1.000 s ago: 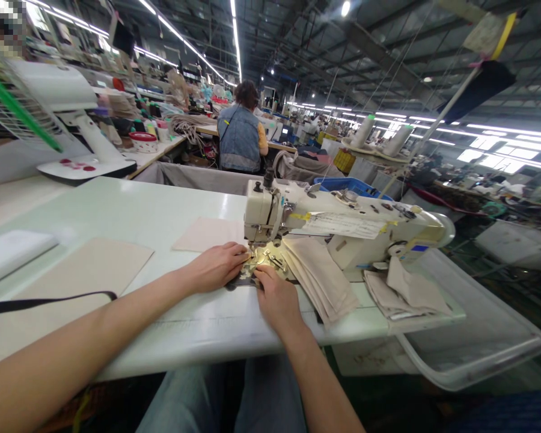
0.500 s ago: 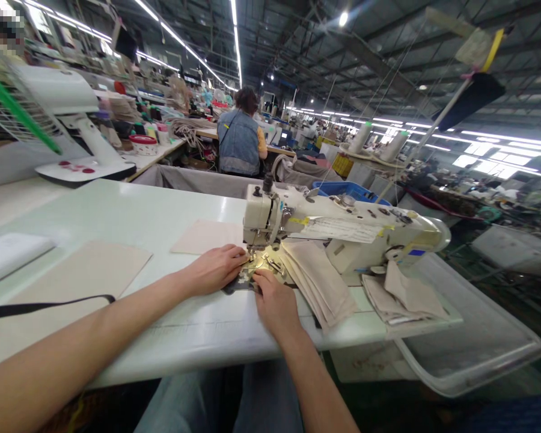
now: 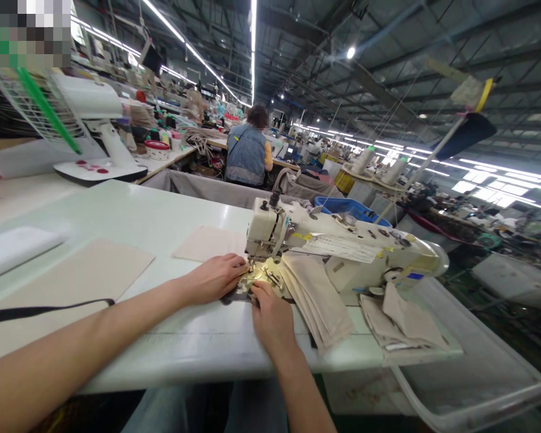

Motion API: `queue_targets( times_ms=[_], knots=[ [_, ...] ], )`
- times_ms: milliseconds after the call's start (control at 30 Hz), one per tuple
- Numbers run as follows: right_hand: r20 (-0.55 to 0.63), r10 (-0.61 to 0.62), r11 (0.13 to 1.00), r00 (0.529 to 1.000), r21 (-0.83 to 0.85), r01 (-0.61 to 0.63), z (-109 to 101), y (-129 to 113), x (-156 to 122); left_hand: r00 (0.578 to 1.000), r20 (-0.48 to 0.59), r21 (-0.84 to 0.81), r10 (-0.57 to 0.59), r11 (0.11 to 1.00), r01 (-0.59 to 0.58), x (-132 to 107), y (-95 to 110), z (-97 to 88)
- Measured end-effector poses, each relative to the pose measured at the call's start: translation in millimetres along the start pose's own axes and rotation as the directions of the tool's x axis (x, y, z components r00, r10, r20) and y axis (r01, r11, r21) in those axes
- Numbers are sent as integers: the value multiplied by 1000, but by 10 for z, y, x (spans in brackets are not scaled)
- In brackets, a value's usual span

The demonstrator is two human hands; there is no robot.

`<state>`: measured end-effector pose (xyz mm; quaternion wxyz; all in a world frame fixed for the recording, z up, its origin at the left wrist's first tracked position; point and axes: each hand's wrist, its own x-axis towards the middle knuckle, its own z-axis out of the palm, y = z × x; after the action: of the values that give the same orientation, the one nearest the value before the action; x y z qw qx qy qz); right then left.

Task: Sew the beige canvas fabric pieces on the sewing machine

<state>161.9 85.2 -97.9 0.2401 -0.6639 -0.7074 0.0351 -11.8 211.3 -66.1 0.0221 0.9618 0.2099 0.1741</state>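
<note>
A white sewing machine (image 3: 324,231) stands on the pale green table. Its brass-coloured metal plate (image 3: 264,273) lies beneath the needle area. Left of the presser foot, my left hand (image 3: 219,278) rests palm down, fingers together and tips close to the needle. My right hand (image 3: 274,316) is curled at the plate's near edge, thumb and fingers drawn together. Whatever lies under or between the fingertips is too small and covered to make out. Beside the plate, a fanned stack of beige fabric pieces (image 3: 322,300) hangs toward the front edge of the table.
More folded beige fabric (image 3: 401,322) lies right of the machine. Flat beige pieces (image 3: 81,270) and a white slab-like object (image 3: 18,249) are at left. A fan (image 3: 94,132) stands beyond. Below right is a clear plastic bin (image 3: 473,361). A person (image 3: 247,153) sits ahead, back turned.
The camera view has shifted slightly, so the scene sits a little lower. Both hands stay beside the needle, with almost no movement against the machine.
</note>
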Motion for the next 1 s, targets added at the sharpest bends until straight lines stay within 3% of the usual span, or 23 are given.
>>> queue_targets(
  times_ms=[433, 667, 800, 1000],
  knots=[
    [-43, -26, 999, 999, -35, 25, 55, 24, 9, 999, 34, -34, 38, 999, -37, -28, 4, 53],
    [-218, 13, 994, 976, 106, 11, 79, 59, -23, 963, 99, 125, -251, 963, 238, -56, 19, 220],
    [-315, 128, 980, 940, 184, -72, 27, 105, -43, 962, 106, 147, -253, 961, 236, -240, 248, 156],
    [-356, 227, 941, 906, 320, -110, -31, 120, -50, 972, 202, 267, -116, 962, 60, -745, 799, -19]
  ],
)
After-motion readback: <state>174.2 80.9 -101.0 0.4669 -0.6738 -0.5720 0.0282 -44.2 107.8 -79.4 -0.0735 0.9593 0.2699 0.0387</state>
